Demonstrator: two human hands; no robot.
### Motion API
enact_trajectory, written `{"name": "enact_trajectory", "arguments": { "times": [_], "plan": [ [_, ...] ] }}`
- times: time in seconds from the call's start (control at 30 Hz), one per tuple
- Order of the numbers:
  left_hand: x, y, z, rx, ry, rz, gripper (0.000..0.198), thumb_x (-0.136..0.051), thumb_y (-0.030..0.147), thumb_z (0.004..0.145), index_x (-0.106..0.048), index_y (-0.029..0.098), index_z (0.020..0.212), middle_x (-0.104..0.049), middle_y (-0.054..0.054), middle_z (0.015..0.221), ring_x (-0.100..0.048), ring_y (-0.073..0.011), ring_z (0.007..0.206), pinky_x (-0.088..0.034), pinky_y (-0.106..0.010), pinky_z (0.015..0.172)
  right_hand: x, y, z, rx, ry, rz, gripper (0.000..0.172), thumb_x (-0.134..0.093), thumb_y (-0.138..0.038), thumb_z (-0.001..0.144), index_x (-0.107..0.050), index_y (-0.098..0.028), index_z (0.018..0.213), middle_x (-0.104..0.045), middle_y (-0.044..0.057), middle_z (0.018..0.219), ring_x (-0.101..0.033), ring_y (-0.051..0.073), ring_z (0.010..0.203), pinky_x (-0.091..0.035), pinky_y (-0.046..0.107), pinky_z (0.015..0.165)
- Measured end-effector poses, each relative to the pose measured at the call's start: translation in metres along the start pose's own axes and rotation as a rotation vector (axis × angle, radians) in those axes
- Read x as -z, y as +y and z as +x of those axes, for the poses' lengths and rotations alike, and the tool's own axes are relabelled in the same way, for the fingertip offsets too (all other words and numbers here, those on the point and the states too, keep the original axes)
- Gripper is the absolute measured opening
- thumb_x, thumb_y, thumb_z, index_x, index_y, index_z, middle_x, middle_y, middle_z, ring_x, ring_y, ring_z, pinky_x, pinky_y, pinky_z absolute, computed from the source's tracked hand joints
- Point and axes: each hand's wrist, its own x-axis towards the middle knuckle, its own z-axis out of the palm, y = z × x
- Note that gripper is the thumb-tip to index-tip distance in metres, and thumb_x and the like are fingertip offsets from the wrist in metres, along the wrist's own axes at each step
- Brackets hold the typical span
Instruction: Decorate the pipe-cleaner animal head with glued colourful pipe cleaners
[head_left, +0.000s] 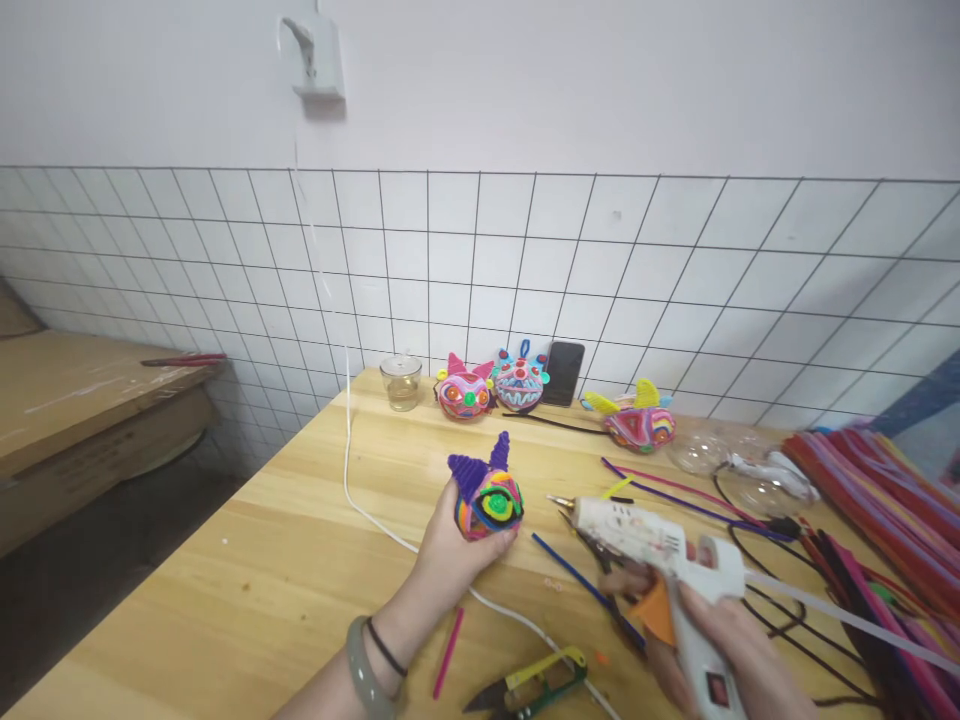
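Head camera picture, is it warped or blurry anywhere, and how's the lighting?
Head view: the grid lines of the tiled wall bow, a wide-angle warp; the light is soft and even, with only faint shadows on the table; the pipe-cleaner ball in the left hand is sharp; the glue gun and right hand at the lower edge look slightly soft.

The right hand [724, 650] runs off the bottom edge, and the grip of the white plastic hot-glue gun [652, 540] goes with it. An orange scrap [654, 612] peeks out beneath that hand, shape unclear. The left hand [450, 545] has its palm hidden behind the multicoloured pipe-cleaner ball with purple ears [487, 497]. Beyond the right hand, the bundle of red and pink pipe cleaners [885, 500] is cut by the side edge.
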Motion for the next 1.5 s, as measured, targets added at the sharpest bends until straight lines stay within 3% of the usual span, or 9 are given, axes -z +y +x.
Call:
{"name": "enact_trajectory", "arguments": {
  "times": [0.2, 0.37, 0.53, 0.67, 0.8, 0.9, 1.03, 1.3, 1.5],
  "plan": [
    [0.006, -0.006, 0.008, -0.003, 0.116, -0.073, 0.066, -0.082, 0.027, 0.059, -0.049, 0.016, 0.115, -0.067, -0.012, 0.111, -0.065, -0.023, 0.099, -0.049, -0.037, 0.092, 0.035, 0.006, 0.042, -0.02, 0.174, 0.053, 0.05, -0.061, -0.065, 0.072, -0.061, -0.018, 0.091, -0.052, -0.003, 0.038, -0.047, 0.013, 0.033, -0.032, 0.023, 0.036],
    [0.015, -0.004, 0.018, -0.025, 0.344, -0.099, 0.063, -0.082, 0.028, 0.059, -0.051, 0.018, 0.113, -0.069, -0.008, 0.106, -0.067, -0.0201, 0.095, -0.049, -0.035, 0.091, 0.044, 0.025, 0.067, -0.071, 0.313, -0.451, 0.046, -0.05, -0.061, 0.08, -0.048, -0.021, 0.058, -0.066, 0.008, 0.052, -0.06, 0.016, 0.044, -0.043, 0.025, 0.043],
    [0.023, 0.0, 0.022, -0.068, 0.485, -0.107, 0.06, -0.081, 0.03, 0.059, -0.053, 0.018, 0.111, -0.069, -0.007, 0.104, -0.067, -0.0181, 0.092, -0.049, -0.032, 0.089, 0.05, 0.019, 0.082, -0.011, 0.368, -0.784, 0.048, -0.055, -0.057, 0.077, -0.037, -0.024, 0.046, -0.059, 0.005, 0.043, -0.059, 0.02, 0.045, -0.039, 0.027, 0.045],
    [0.023, 0.002, 0.021, -0.071, 0.461, -0.095, 0.058, -0.08, 0.03, 0.062, -0.052, 0.018, 0.112, -0.068, -0.008, 0.106, -0.067, -0.018, 0.093, -0.049, -0.033, 0.091, 0.057, 0.007, 0.082, 0.069, 0.445, -1.067, 0.051, -0.055, -0.056, 0.077, -0.042, -0.024, 0.04, -0.054, 0.008, 0.04, -0.06, 0.028, 0.049, -0.04, 0.036, 0.05],
    [0.018, 0.002, 0.018, -0.059, 0.391, -0.122, 0.062, -0.081, 0.029, 0.06, -0.051, 0.018, 0.113, -0.068, -0.008, 0.106, -0.067, -0.0193, 0.095, -0.048, -0.036, 0.092, 0.041, 0.002, 0.07, 0.246, 0.466, -1.238, 0.038, -0.051, -0.043, 0.084, -0.06, -0.017, 0.058, -0.066, 0.02, 0.068, -0.064, 0.035, 0.071, -0.045, 0.045, 0.063],
    [0.013, 0.003, 0.015, -0.069, 0.296, -0.122, 0.065, -0.081, 0.028, 0.061, -0.05, 0.018, 0.116, -0.067, -0.009, 0.11, -0.066, -0.0206, 0.099, -0.047, -0.038, 0.094, 0.011, 0.003, 0.061, 0.528, 0.181, -1.249, 0.021, -0.054, -0.031, 0.087, -0.067, -0.021, 0.075, -0.069, 0.01, 0.084, -0.064, 0.025, 0.083, -0.047, 0.037, 0.077],
    [0.006, 0.003, 0.009, -0.07, 0.175, -0.074, 0.062, -0.08, 0.028, 0.061, -0.05, 0.016, 0.114, -0.066, -0.011, 0.112, -0.065, -0.022, 0.101, -0.047, -0.039, 0.094, -0.027, 0.008, 0.051, 0.843, -0.204, -1.233, 0.021, -0.053, -0.019, 0.09, -0.068, -0.021, 0.075, -0.066, 0.004, 0.076, -0.063, 0.018, 0.074, -0.048, 0.029, 0.068],
    [0.002, -0.003, 0.003, -0.04, 0.058, -0.065, 0.062, -0.079, 0.028, 0.063, -0.048, 0.018, 0.116, -0.067, -0.01, 0.111, -0.065, -0.0227, 0.1, -0.048, -0.037, 0.092, -0.04, 0.01, 0.046, 0.867, -0.177, -1.282, 0.025, -0.053, -0.011, 0.09, -0.064, -0.019, 0.068, -0.063, 0.003, 0.072, -0.061, 0.016, 0.068, -0.048, 0.027, 0.065],
    [-0.01, 0.007, -0.011, -0.037, -0.099, -0.011, 0.059, -0.077, 0.027, 0.066, -0.049, 0.018, 0.116, -0.067, -0.01, 0.111, -0.063, -0.0242, 0.103, -0.047, -0.039, 0.094, -0.049, 0.003, 0.039, 1.121, 0.117, -0.822, 0.012, -0.056, -0.017, 0.089, -0.066, -0.021, 0.094, -0.065, 0.005, 0.081, -0.063, 0.018, 0.075, -0.052, 0.03, 0.066]
  ]
}}
